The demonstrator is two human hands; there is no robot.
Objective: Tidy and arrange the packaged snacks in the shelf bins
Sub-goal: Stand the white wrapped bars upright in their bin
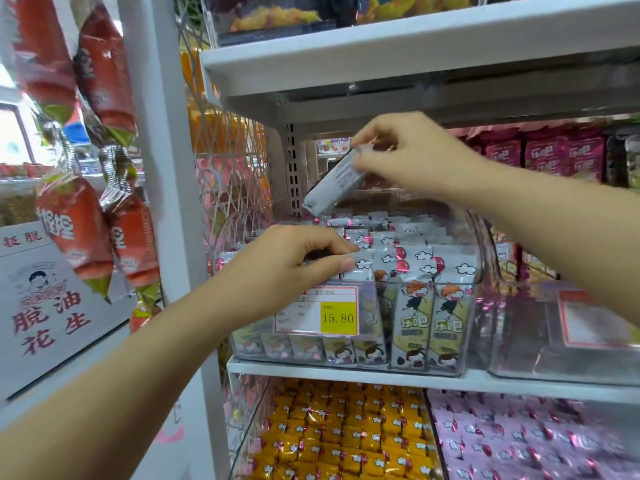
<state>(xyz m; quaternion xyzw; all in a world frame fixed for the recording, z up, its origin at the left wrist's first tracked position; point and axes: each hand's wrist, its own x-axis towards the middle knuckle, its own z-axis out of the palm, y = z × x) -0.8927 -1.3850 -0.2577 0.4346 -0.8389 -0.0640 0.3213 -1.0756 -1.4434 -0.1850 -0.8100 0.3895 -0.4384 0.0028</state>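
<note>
A clear plastic bin [474, 327] on the middle shelf holds several rows of upright grey snack packets [415, 258] printed with a cartoon figure. My right hand [412, 154] pinches one grey snack packet [332, 183] by its top end and holds it tilted in the air above the back of the bin. My left hand [294, 268] rests on the front left rows, thumb and fingers curled around the tops of the packets there. A price tag [322, 311] reading 15.80 is stuck on the bin's front.
The white shelf above [381, 57] hangs low over my right hand. A second clear bin [561, 341] stands to the right. Below are bins of yellow packets [346, 434] and pink packets [533, 441]. Red carrot-shaped bags [79, 233] hang at the left beside the white upright [166, 188].
</note>
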